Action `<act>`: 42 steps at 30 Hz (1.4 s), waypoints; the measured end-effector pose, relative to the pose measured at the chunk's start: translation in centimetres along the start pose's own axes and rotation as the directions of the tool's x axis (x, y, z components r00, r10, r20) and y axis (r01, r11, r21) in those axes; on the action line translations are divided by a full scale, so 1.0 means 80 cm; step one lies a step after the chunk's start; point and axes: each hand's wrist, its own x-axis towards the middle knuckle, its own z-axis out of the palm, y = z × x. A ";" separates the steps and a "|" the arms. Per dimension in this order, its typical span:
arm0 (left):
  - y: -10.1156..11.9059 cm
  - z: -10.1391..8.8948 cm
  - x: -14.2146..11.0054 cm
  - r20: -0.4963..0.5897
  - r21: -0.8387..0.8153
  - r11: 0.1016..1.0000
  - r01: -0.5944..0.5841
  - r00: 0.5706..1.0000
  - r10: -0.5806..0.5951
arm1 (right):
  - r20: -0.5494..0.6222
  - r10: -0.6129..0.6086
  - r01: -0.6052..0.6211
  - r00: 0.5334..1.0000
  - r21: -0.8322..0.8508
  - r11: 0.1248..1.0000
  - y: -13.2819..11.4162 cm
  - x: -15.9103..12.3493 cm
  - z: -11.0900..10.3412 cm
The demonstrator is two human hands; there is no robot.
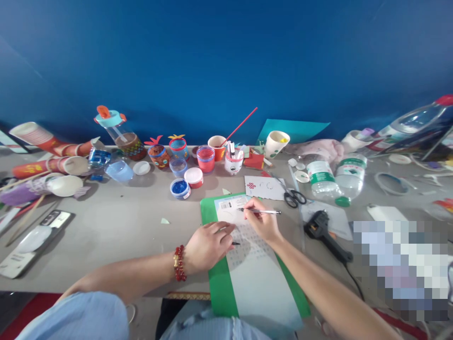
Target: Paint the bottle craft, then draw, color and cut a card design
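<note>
My right hand (260, 219) grips a pen (271, 212) with a clear barrel, its tip at the upper part of a white paper (255, 274) printed with faint rows of characters and a barcode label (226, 205). Under that sheet lies a larger green sheet (222, 288), which hangs past the table's front edge. My left hand (208, 245), with a red bead bracelet on its wrist, rests on the left side of the paper, fingers curled. A small black tip, seemingly a pen cap (236, 243), pokes out from beneath its fingers.
Paint pots (180, 189) and decorated cups (233, 163) stand along the back. To the right are scissors (295, 198), a glue gun (327, 236) with a cord, and cut plastic bottles (320, 177). Paper cups (53, 137) and a phone (35, 243) lie on the left.
</note>
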 end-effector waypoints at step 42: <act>0.000 0.002 0.000 -0.010 -0.002 1.000 0.000 1.000 0.000 | 0.083 -0.039 0.036 0.996 0.030 0.999 0.000 0.001 0.000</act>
